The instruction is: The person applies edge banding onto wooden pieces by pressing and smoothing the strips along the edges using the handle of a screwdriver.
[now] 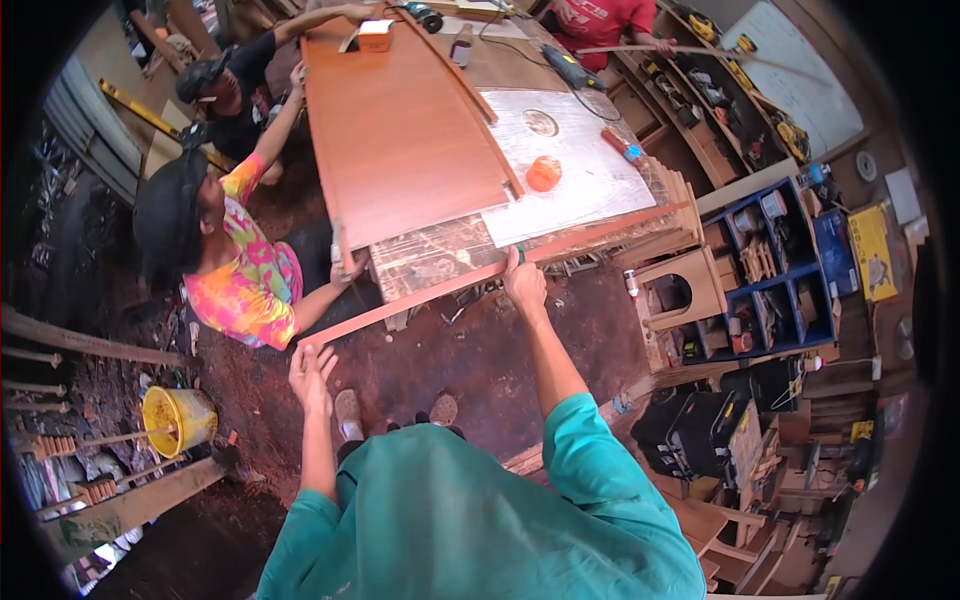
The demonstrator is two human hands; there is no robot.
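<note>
Just beyond my feet, a long, thin wooden strip (pixel 450 286) slants from near left to far right along the worktop's (pixel 425 257) front edge. My left hand (pixel 313 378) sits at its near end, fingers parted with the tips against it; my right hand (pixel 526 285) is nearer its middle, fingers closed on it, though I can't make out the small dark patch beside that thumb. From both hands the length leads away rightward, its far end over the worktop's right corner. Close by on the left, a co-worker's forearm (pixel 322 305) crowds that end. Farther in, a large reddish-brown panel (pixel 405 135) and a white sheet (pixel 600 205) bearing an orange object (pixel 543 174) cover the surface; a power tool (pixel 575 70) lies past them.
</note>
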